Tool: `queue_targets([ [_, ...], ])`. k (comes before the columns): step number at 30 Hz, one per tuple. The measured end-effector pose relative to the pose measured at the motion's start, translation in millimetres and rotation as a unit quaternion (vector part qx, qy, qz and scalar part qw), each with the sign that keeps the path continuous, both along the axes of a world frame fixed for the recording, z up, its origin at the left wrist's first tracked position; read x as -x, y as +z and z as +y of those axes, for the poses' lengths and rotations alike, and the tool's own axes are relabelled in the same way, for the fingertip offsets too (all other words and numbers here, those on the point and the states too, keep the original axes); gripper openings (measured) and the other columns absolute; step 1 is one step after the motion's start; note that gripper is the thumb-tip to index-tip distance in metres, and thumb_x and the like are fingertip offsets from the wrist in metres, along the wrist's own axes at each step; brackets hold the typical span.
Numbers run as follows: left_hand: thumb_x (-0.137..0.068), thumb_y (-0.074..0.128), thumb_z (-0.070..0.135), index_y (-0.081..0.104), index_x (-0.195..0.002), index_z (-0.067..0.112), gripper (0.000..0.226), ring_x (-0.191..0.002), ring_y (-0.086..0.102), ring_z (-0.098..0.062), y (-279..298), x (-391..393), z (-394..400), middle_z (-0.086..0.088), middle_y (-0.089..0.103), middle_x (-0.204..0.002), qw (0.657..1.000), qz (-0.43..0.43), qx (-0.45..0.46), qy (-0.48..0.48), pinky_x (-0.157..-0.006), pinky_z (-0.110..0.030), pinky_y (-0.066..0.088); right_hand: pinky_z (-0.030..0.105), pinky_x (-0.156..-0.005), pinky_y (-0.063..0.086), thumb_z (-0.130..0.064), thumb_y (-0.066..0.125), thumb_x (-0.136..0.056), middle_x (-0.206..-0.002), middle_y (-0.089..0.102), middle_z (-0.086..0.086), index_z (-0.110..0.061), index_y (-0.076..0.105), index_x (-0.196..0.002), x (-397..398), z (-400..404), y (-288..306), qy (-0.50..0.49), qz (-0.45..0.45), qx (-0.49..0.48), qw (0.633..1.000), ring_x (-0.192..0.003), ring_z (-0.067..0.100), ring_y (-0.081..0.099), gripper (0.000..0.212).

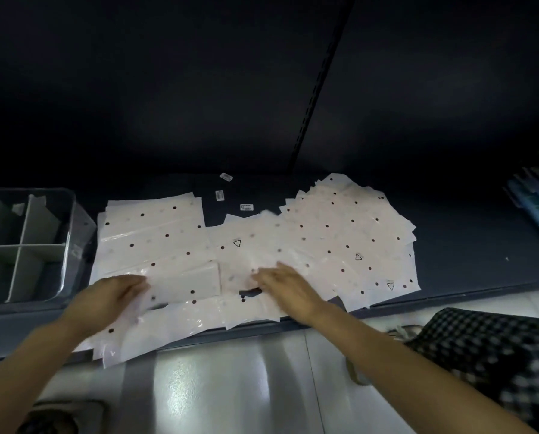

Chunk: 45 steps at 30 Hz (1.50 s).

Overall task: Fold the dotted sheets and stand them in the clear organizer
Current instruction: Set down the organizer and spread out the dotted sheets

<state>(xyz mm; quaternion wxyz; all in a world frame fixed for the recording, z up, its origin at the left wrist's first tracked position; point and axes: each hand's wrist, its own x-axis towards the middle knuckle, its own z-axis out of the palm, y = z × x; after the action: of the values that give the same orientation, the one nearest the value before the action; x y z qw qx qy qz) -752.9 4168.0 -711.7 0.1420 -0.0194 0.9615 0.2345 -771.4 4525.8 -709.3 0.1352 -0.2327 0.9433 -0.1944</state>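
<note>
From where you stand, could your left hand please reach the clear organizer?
Probably yes: the left hand rests on the dotted sheets right beside the clear organizer, with nothing between them.

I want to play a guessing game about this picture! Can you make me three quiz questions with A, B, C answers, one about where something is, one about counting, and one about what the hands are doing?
1. Where is the clear plastic organizer with grey dividers?
A. Left of the sheets
B. Right of the sheets
C. On top of the sheets

2. How many small white barcode labels lie behind the sheets?
A. One
B. Three
C. Six

3. What are the left hand and right hand doing?
A. Making fists
B. Holding the organizer
C. Resting on the white dotted sheets

Answers: 1 A, it stands at the shelf's left end. 2 B, three labels show on the dark shelf. 3 C, both lie on the sheets.
</note>
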Motion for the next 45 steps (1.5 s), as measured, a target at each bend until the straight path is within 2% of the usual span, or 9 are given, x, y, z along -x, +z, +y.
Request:
queue_targets([
  [5,-0.088,0.061,0.036,0.069,-0.103,0.019,0.024,-0.111,0.06,-0.02,-10,9,-28,0.005,0.057,-0.132,0.992,-0.089,0.06,-0.063,-0.095,-0.038,0.046,0.028,-0.103,0.036,-0.031,0.05,-0.096,-0.112,0.067,0.003,-0.008,0.06,-0.118,-14,9,-4,0.005,0.005,0.066,0.998,-0.114,0.02,0.054,0.033],
  [10,-0.08,0.049,0.065,0.061,-0.109,0.029,0.048,-0.112,0.056,-0.018,-1,1,16,0.009,0.057,-0.126,0.999,0.01,-0.007,-0.045,-0.086,-0.033,0.045,0.026,-0.091,0.041,-0.022,0.052,-0.092,-0.119,0.061,0.009,-0.007,0.061,-0.11,11,51,-5,-0.247,0.085,0.092,0.961,-0.108,0.02,0.051,0.024],
  [14,-0.065,0.012,0.086,0.015,-0.15,0.032,0.1,-0.146,0.002,-0.015,-8,-8,60,0.013,-0.003,-0.156,0.984,-0.016,0.032,-0.176,-0.116,-0.043,0.015,0.033,-0.116,0.018,-0.04,0.051,-0.094,-0.157,0.018,0.007,-0.013,0.025,-0.148,17,102,-18,-0.352,-0.03,-0.053,0.934,-0.144,0.023,0.015,0.065],
  [17,-0.061,-0.002,0.089,-0.013,-0.145,0.034,0.101,-0.141,-0.026,-0.014,-25,-11,55,0.013,-0.027,-0.151,0.97,-0.04,0.093,-0.222,-0.115,-0.051,-0.007,0.035,-0.115,0.022,-0.036,0.051,-0.095,-0.154,0.026,0.006,-0.017,0.037,-0.143,10,125,-24,-0.346,-0.017,-0.04,0.937,-0.142,0.024,0.021,0.053],
  [26,-0.069,0.004,0.088,0.057,-0.129,0.026,0.101,-0.142,0.027,-0.02,2,12,74,0.005,0.039,-0.148,0.982,0.092,0.06,-0.155,-0.116,-0.043,0.018,0.033,-0.062,0.038,-0.027,0.025,-0.103,-0.075,0.054,0.015,-0.008,0.04,-0.095,18,145,-4,-0.496,0.026,0.116,0.86,-0.073,0.03,0.053,0.026],
  [32,-0.087,0.015,0.071,0.001,-0.149,0.04,0.07,-0.145,-0.016,-0.015,-8,7,170,0.012,-0.02,-0.154,0.941,0.03,0.1,-0.322,-0.115,-0.033,-0.015,0.027,-0.103,0.024,-0.034,0.025,-0.103,-0.119,0.04,-0.01,-0.021,0.043,-0.133,34,135,15,-0.541,-0.041,0.381,0.749,-0.114,0.01,0.036,0.037],
  [37,-0.096,0.018,0.059,-0.007,-0.149,0.036,0.063,-0.145,-0.018,-0.017,-15,2,174,0.006,-0.019,-0.157,0.963,-0.036,0.155,-0.22,-0.118,-0.037,-0.008,0.016,-0.062,0.032,-0.021,0.03,-0.102,-0.077,0.041,-0.014,-0.022,0.043,-0.074,41,92,39,-0.441,-0.051,0.382,0.811,-0.066,-0.006,0.041,0.03],
  [41,-0.095,0.032,0.056,0.037,-0.14,0.034,0.051,-0.142,0.025,-0.015,16,16,164,0.004,0.032,-0.153,0.976,-0.101,-0.191,-0.03,-0.115,-0.031,0.015,0.009,-0.077,0.041,-0.031,0.029,-0.103,-0.083,0.052,-0.011,0.002,0.03,-0.125,28,40,46,-0.296,-0.099,0.332,0.89,-0.083,-0.005,0.053,0.04],
  [45,-0.067,0.039,0.079,0.046,-0.129,0.028,0.08,-0.11,0.062,-0.034,47,38,127,-0.011,0.061,-0.124,0.755,-0.217,-0.564,0.257,-0.089,-0.048,0.052,0.036,-0.103,0.038,-0.017,0.027,-0.102,-0.117,0.06,0.012,-0.004,0.051,-0.118,13,-7,44,-0.084,-0.13,0.172,0.973,-0.106,0.024,0.054,0.031],
])
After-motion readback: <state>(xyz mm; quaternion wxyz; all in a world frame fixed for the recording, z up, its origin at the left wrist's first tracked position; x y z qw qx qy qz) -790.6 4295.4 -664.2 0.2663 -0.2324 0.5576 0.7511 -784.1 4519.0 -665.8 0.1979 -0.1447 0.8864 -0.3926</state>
